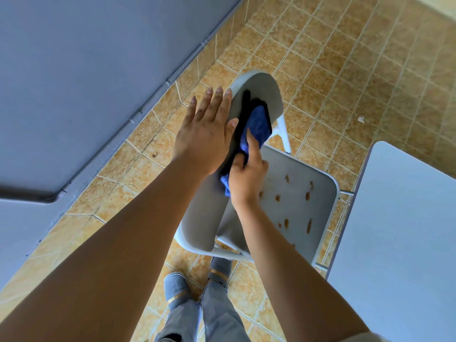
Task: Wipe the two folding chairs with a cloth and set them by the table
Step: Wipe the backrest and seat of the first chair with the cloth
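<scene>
A grey folding chair (pixel 296 208) stands unfolded on the tiled floor below me. Its seat has several brown dirt spots. My left hand (pixel 204 134) lies flat, fingers spread, against the back side of the chair's backrest (pixel 261 92). My right hand (pixel 246 176) grips a blue and black cloth (pixel 256 127) and presses it on the front face of the backrest. Only this one chair is in view.
A white table (pixel 399 230) stands right next to the chair on the right. A grey wall (pixel 86 82) with a pipe along its base runs on the left. My legs and shoes (pixel 197 299) are directly behind the chair on the orange tiled floor (pixel 345 70).
</scene>
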A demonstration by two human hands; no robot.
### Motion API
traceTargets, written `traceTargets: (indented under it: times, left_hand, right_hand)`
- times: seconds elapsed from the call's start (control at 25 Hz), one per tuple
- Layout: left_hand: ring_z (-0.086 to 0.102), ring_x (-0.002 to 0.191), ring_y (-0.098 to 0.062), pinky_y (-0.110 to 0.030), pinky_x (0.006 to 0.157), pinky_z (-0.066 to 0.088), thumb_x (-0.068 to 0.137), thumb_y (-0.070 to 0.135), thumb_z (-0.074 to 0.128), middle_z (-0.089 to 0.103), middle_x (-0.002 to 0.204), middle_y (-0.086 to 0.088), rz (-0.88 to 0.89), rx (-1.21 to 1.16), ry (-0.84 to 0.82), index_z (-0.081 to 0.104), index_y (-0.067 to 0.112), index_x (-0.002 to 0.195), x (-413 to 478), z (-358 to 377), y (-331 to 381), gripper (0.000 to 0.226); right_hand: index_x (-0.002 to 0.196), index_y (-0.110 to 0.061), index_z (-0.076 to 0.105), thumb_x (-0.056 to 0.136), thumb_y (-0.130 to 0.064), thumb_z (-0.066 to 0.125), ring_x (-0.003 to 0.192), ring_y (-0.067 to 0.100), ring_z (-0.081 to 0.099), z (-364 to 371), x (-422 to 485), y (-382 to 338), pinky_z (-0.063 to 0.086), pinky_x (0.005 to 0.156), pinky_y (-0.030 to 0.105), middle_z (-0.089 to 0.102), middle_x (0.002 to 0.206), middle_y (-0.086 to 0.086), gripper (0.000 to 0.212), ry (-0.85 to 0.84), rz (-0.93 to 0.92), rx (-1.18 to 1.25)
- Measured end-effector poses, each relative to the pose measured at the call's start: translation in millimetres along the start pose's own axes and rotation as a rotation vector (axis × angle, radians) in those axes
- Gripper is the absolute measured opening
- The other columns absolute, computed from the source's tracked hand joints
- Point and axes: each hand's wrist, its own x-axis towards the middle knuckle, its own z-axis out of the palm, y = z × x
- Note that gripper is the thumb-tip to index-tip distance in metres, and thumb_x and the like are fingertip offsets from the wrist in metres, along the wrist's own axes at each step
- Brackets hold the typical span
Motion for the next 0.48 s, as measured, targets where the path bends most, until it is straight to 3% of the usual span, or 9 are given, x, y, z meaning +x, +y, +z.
traceTargets:
  times: [0.12, 0.2, 0.32, 0.48]
  left_hand:
    - [-0.001, 0.149, -0.021, -0.038, 0.121, -0.002, 0.100, 0.041, 0.008, 0.008, 0.161, -0.005, -0.005, -0.012, 0.017, 0.002, 0.014, 0.153, 1, 1, -1, 0.060]
    - [-0.001, 0.149, -0.021, -0.038, 0.121, -0.003, 0.101, 0.041, 0.010, 0.008, 0.161, -0.005, -0.013, -0.025, 0.012, 0.001, 0.015, 0.153, 2, 2, -1, 0.059]
    - [-0.002, 0.149, -0.021, -0.038, 0.121, -0.003, 0.101, 0.041, 0.009, 0.009, 0.161, -0.006, -0.008, -0.025, 0.016, 0.002, 0.015, 0.153, 3, 3, -2, 0.059]
    - [0.001, 0.149, -0.022, -0.040, 0.121, 0.000, 0.099, 0.041, 0.007, 0.013, 0.160, -0.007, -0.006, -0.019, 0.023, 0.004, 0.013, 0.153, 1, 2, -2, 0.061]
  right_hand:
    - [0.137, -0.029, 0.049, 0.089, -0.015, 0.041, 0.102, 0.037, 0.057, -5, 26, 23, 0.047, 0.089, 0.037, 0.064, 0.121, 0.013, 0.051, -0.043, 0.280, -0.056]
    - [0.142, -0.031, 0.041, 0.094, -0.017, 0.040, 0.118, 0.031, 0.052, -7, 65, 19, 0.041, 0.100, 0.035, 0.056, 0.134, 0.008, 0.050, -0.095, 0.367, -0.095]
    - [0.144, -0.029, 0.037, 0.096, -0.015, 0.037, 0.102, 0.017, 0.051, -10, 107, -18, 0.039, 0.085, 0.026, 0.053, 0.134, 0.005, 0.050, -0.092, 0.296, -0.054]
    - [0.136, -0.027, 0.048, 0.087, -0.014, 0.039, 0.081, 0.030, 0.059, -4, 66, -26, 0.043, 0.068, 0.031, 0.067, 0.107, 0.011, 0.051, -0.058, 0.003, 0.012]
